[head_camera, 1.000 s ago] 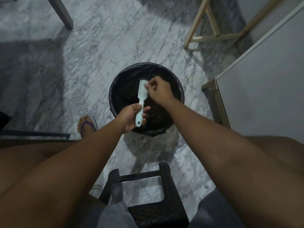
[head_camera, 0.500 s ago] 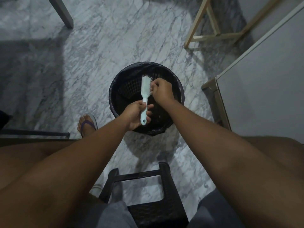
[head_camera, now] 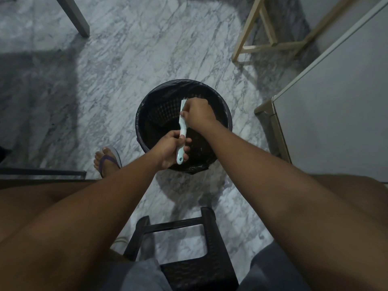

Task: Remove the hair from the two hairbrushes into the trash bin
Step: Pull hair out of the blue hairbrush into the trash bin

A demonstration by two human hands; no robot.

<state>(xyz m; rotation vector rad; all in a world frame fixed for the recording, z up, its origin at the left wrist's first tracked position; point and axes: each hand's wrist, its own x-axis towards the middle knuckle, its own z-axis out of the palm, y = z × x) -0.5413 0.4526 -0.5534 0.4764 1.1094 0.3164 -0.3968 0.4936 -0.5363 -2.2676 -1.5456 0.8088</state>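
Observation:
A pale blue hairbrush is held upright over the round black trash bin, which is lined with a dark bag. My left hand is closed around the brush's handle. My right hand covers the bristle side of the brush head, fingers curled against the bristles. Whether hair is pinched in those fingers is hidden. Only the top tips of the bristles show above my right hand. A second hairbrush is not in view.
A dark plastic stool stands between my knees, just in front of me. My foot in a purple sandal rests left of the bin. A white cabinet stands at right, a wooden frame at the back right, a table leg at upper left.
The brush has turned so its bristles face right. My right hand has slid from the brush's upper edge down over the bristle side.

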